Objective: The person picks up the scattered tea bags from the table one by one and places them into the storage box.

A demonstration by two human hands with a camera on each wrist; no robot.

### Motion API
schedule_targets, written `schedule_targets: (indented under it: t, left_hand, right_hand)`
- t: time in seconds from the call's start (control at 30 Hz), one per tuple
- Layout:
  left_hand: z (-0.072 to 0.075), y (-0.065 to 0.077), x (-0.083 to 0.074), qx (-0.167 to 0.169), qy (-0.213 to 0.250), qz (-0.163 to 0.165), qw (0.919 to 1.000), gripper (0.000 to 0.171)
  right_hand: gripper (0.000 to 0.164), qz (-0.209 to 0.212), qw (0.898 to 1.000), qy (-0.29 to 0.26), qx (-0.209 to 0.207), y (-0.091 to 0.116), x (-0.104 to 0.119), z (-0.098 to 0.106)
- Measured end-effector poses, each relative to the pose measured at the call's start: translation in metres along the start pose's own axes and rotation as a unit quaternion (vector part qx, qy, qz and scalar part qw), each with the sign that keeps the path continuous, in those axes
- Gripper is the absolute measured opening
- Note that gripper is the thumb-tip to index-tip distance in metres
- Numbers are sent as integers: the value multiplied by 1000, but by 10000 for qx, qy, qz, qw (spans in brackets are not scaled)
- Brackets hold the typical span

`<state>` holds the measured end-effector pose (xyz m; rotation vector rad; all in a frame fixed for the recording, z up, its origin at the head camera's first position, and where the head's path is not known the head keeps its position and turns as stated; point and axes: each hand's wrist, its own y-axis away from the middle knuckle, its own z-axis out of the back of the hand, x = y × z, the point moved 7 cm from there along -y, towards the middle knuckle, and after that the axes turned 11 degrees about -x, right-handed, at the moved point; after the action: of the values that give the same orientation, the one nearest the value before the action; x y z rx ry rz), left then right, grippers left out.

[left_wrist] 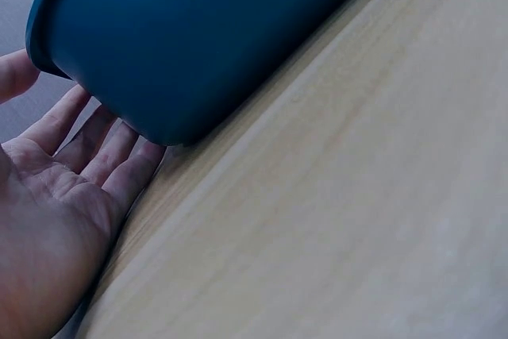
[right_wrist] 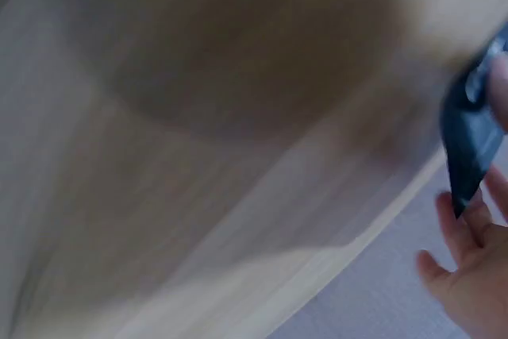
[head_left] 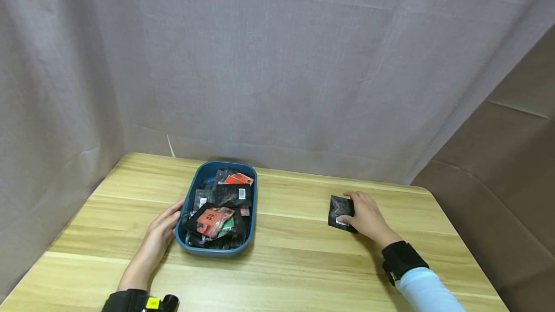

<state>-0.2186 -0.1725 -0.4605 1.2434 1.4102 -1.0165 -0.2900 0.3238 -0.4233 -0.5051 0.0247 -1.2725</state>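
On the left side of the table stands a blue plastic bin [head_left: 214, 253] filled with small flat packets, mostly black, some with orange or green parts. My left hand [head_left: 162, 230] lies along the bin's left side. In the left wrist view its fairly straight fingers [left_wrist: 115, 148] touch the lower wall of the bin, and the thumb is up by the rim. Farther right, my right hand [head_left: 367, 216] pinches a small black packet [head_left: 338, 211] between thumb and fingers, over the table. A white barcode label shows on this packet near the thumb.
The wooden table [head_left: 295, 273] ends at a grey cloth curtain [head_left: 277, 71] behind it. More cloth hangs at the left, and a brown panel [head_left: 498, 167] stands on the right. Both wrists wear black straps.
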Motion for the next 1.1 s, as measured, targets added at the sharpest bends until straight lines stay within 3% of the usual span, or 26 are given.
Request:
schedule_targets:
  t: [0.23,0.43,0.57,0.67,0.8,0.9,1.0,1.1]
  left_hand:
    - [0,0,0,-11,74,33,10000,58]
    - [-1,1,0,-5,158,-16,9999,58]
    - [-1,1,-2,46,261,-109,9996,56]
    - [-2,0,-1,44,305,-123,9994,56]
    - [-3,0,-1,32,312,-77,9995,56]
    - [-4,0,-2,22,307,-34,9995,57]
    - [-4,0,-2,-23,267,8,9996,58]
    - [-4,0,-2,-60,255,62,9996,58]
  right_hand:
    - [44,-495,9976,-347,347,-14,16,11]
    - [26,-160,9982,-369,448,-33,60,23]
    - [21,204,9987,-470,32,-46,100,30]
    - [19,506,9946,-722,-555,-52,132,32]
    - [22,1172,9751,-1125,-1509,-51,176,32]
    - [24,1780,9560,-1278,-1952,-47,208,27]
    - [22,2206,9466,-1302,-1960,-44,235,16]
    - [21,2435,9483,-1229,-1621,-42,255,4]
